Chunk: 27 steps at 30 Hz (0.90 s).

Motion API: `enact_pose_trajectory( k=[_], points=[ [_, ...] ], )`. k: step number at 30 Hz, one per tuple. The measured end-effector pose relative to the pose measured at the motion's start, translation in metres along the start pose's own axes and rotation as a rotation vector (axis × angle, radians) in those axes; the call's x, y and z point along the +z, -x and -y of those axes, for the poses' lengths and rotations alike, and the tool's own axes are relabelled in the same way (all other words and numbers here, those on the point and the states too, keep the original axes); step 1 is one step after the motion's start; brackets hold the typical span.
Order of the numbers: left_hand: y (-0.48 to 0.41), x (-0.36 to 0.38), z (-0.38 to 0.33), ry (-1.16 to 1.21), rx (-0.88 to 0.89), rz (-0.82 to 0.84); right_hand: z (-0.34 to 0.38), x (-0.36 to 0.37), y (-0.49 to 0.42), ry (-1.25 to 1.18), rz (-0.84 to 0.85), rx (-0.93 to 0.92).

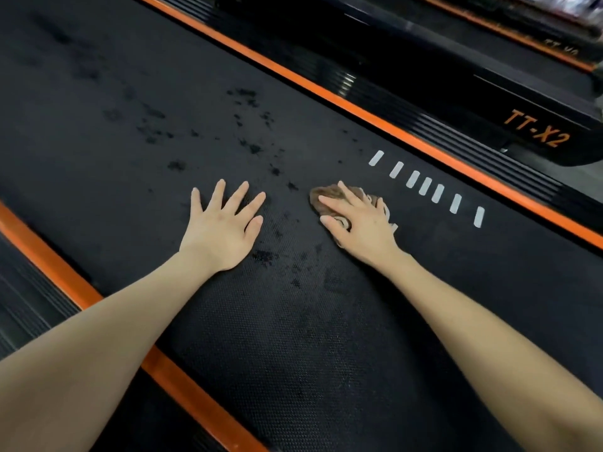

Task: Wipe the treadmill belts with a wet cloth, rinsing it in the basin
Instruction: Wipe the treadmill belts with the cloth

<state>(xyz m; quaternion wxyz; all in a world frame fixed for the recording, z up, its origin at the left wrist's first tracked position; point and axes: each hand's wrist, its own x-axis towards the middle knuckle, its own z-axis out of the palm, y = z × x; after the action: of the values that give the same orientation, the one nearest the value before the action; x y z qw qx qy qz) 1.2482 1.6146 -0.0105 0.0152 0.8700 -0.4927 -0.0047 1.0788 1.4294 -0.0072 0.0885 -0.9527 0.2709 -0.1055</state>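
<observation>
A black textured treadmill belt [137, 102] runs diagonally across the view, speckled with dark wet spots. My left hand [222, 226] lies flat on the belt with its fingers spread and holds nothing. My right hand [357, 226] presses a brown cloth [326, 192] flat against the belt, fingers straight over it. The cloth shows beyond my fingertips and at the hand's right side; the rest is hidden under my palm. The basin is not in view.
Orange side rails [326, 93] edge the belt on both sides, one [58, 272] near my left forearm. A row of white dashes [424, 187] is printed on the belt right of the cloth. A second treadmill marked TT-X2 [538, 128] stands at the upper right.
</observation>
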Motion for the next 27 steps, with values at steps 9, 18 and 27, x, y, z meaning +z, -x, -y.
enact_pose_trajectory(
  k=[9,18,27],
  points=[
    [0.0,0.003,0.002,-0.001,-0.01,-0.053,-0.109,-0.018,-0.094,0.031,-0.009,0.467],
    [-0.001,0.004,0.004,0.014,0.0,-0.074,-0.167,-0.043,-0.037,0.107,-0.024,0.482],
    [0.001,-0.001,0.001,-0.012,-0.018,-0.005,-0.051,-0.015,-0.011,0.047,-0.049,0.203]
  ],
)
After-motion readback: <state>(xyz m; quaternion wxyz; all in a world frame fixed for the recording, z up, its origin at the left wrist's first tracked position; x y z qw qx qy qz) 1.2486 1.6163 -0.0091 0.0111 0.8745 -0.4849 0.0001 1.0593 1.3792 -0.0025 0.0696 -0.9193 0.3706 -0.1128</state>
